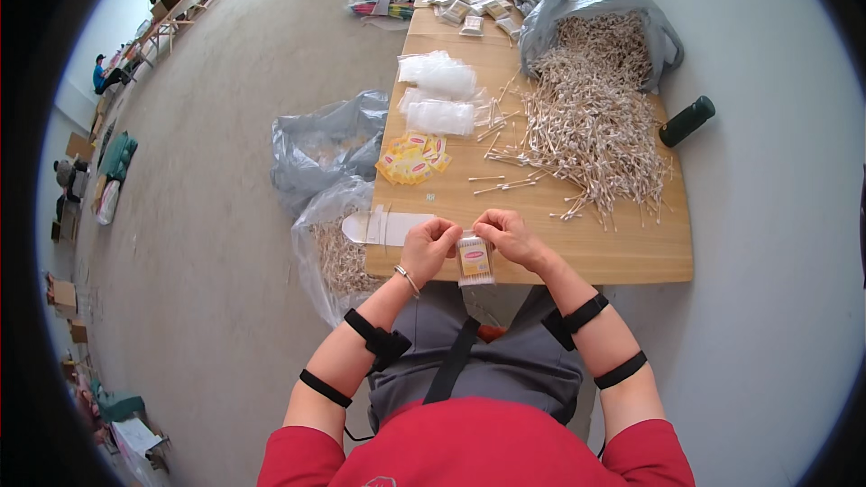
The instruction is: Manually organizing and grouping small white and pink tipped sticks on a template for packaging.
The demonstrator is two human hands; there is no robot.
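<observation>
I see the left hand point(431, 245) and right hand point(510, 236) pinching a filled cotton-swab packet's point(475, 261) top between their fingers point(442, 233), at six o'clock on the bench point(586, 257); yellow label cards point(413, 162) lie toward eleven.

Wood tbl point(577, 252): swab pile point(586, 117) R, clear bags point(440, 81) + yel. cards point(413, 162) L, sm. packs point(472, 25) far end

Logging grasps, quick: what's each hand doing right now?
Left hand: closed, pinching the swab packet near its top left corner.
Right hand: closed, pinching near its top right corner.
</observation>
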